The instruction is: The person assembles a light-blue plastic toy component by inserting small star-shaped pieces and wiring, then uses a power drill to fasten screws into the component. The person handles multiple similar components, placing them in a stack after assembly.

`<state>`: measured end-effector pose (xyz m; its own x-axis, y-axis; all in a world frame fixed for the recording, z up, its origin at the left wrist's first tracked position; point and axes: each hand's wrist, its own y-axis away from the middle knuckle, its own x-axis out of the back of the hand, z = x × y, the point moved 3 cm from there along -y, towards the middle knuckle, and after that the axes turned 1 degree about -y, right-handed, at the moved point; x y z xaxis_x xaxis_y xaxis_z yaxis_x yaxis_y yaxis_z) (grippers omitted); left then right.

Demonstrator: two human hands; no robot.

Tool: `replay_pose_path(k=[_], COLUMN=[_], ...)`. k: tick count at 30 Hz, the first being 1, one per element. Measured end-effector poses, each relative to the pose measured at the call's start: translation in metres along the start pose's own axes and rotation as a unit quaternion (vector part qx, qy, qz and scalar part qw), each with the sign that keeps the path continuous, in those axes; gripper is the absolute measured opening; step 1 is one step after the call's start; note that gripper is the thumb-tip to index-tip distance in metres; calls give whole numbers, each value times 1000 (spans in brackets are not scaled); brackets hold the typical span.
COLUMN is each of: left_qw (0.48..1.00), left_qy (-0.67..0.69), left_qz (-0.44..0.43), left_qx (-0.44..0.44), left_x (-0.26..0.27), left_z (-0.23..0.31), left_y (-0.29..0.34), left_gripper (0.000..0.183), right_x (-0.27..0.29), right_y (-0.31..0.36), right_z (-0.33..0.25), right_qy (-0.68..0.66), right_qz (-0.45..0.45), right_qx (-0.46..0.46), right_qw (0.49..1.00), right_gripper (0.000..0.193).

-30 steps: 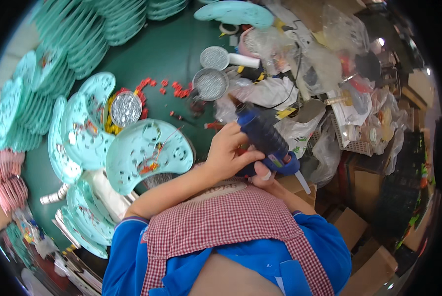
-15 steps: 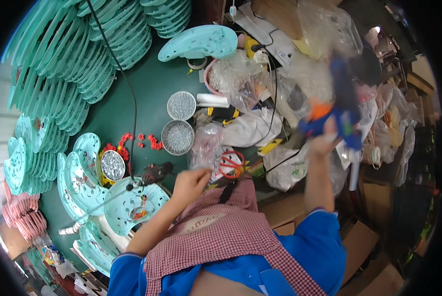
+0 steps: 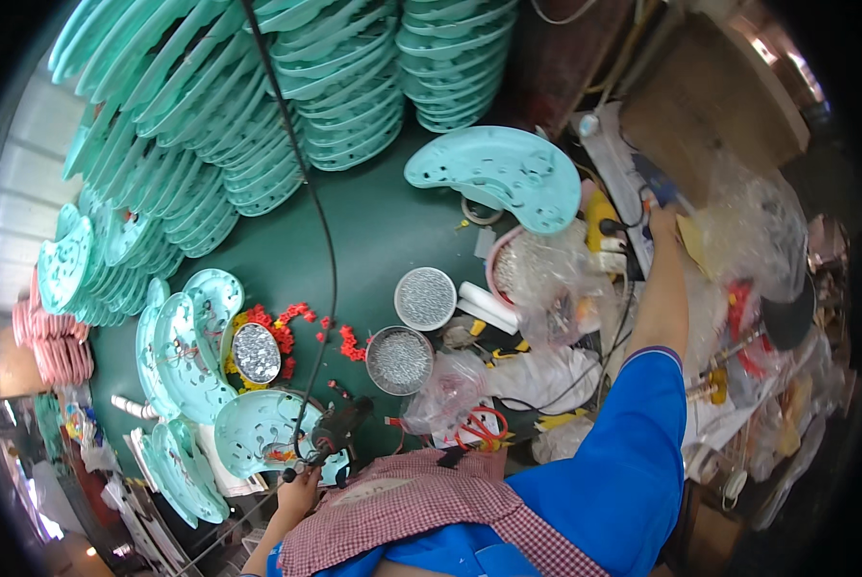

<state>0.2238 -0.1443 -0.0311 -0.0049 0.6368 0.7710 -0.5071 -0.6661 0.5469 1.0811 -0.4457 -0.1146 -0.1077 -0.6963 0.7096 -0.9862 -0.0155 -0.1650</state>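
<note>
My left hand is low by the front edge of the table, fingers curled beside a teal curved plastic panel. What it holds, if anything, is hidden. Just above it a dark power screwdriver hangs at the end of a black cable, over the panel. Stretched far out to the right, my right hand is closed at a dark blue object lying among papers and plastic bags; its kind does not show.
Stacks of teal panels fill the back left. Bowls of small metal parts, red pieces and a loose teal panel sit on the green table. Red-handled scissors lie near my apron, and plastic bags crowd the right.
My right hand has reached farther out; the blue and orange thing it carried was blurred earlier. My left hand has moved left and nearer to me, beside the screwdriver. The view has shifted.
</note>
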Motion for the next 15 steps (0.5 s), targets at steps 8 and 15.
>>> replay_pose_path(k=[8, 15], left_qw=[998, 985], left_qy=[35, -40], left_qz=[56, 164], left_qx=[-3, -23], left_x=[-9, -1], left_z=[-20, -79], left_y=[34, 31], left_gripper=[18, 19], right_x=[-20, 3], right_y=[-6, 53], right_z=[28, 18], right_qy=[88, 233], right_qz=[-55, 0], right_qx=[62, 151], right_qw=[993, 961], right_gripper=[68, 67])
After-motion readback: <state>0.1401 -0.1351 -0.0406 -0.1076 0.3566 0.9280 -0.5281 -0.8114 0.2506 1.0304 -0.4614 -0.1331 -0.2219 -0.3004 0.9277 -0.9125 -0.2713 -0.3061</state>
